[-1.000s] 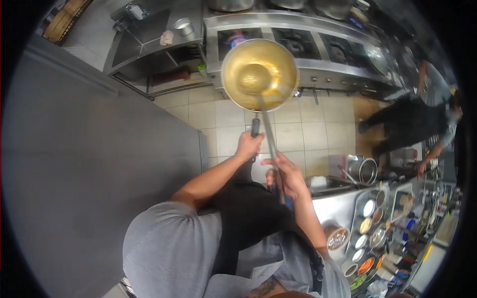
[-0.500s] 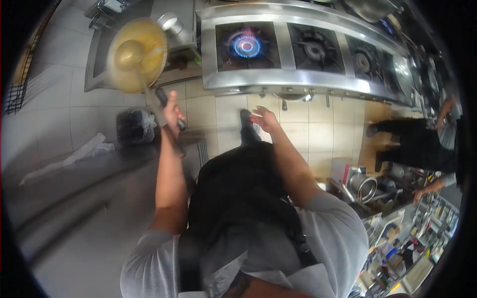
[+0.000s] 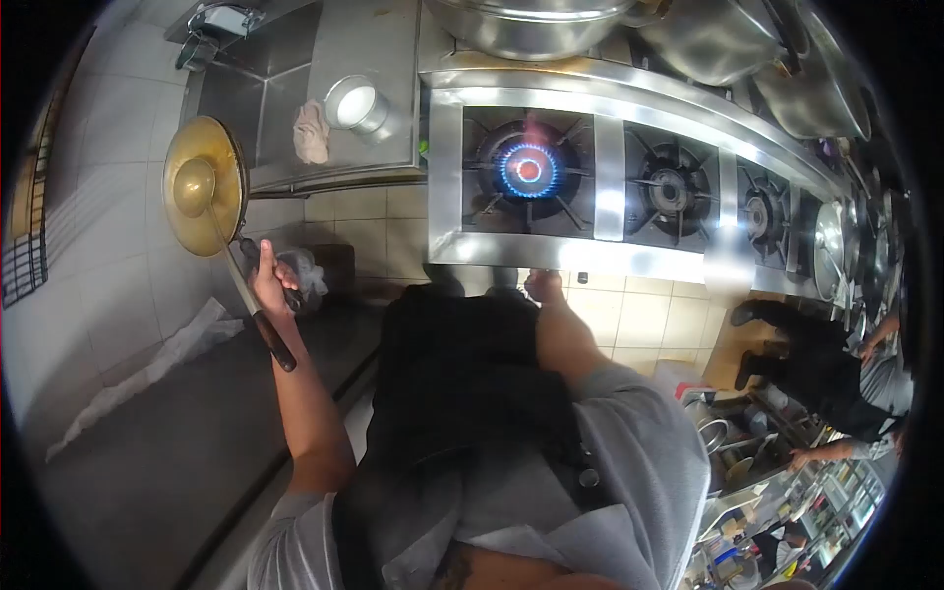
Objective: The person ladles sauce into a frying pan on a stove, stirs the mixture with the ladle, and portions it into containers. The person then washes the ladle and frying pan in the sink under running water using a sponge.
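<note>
1. Your left hand grips the pan at ten o'clock, ladle inside, seemingly to clear the flame.
2. Your right hand, its hold hidden, reaches the stove front at one o'clock.

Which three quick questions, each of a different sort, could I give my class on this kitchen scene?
1. True or false: the left hand holds the pan by its handle.
2. Which of the three visible burners has the blue flame: A, leftmost; B, middle; C, rightmost?
3. Fill the gap: the pinkish cloth lies beside a metal ____.

Key: 1. True. 2. A. 3. Container.
</note>
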{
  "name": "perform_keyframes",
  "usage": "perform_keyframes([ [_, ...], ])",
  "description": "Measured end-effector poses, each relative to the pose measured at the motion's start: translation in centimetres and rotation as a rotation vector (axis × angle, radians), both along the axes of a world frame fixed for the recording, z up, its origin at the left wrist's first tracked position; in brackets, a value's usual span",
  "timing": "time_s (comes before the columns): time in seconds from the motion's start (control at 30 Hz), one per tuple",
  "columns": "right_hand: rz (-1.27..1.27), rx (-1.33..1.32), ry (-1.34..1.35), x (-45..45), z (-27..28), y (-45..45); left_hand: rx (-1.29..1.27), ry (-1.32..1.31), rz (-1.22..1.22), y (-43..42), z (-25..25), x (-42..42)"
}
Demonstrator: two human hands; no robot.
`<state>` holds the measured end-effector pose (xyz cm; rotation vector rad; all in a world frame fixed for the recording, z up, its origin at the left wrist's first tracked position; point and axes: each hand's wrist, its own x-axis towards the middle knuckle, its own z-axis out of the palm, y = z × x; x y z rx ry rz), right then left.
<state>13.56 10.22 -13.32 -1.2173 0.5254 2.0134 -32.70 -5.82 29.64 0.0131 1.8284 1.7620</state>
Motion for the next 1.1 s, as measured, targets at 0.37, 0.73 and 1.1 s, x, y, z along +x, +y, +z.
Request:
perform_keyframes([
  [0.37,1.742,0.714,-1.553,0.8,-3.8,-1.1,-0.162,-0.002,-0.127,1.0,1.4,-16.3],
  [0.73,1.932,-0.133,-0.412,-13.3,20.8,-2.8,-0.355,-0.068,-0.486,3.7,-1.7,-39.3],
  [1.1,1.455,1.708,-1.686,-62.1,37.4,3.6,-0.567,-0.100,-0.755,9.4,-21.2,-53.5],
])
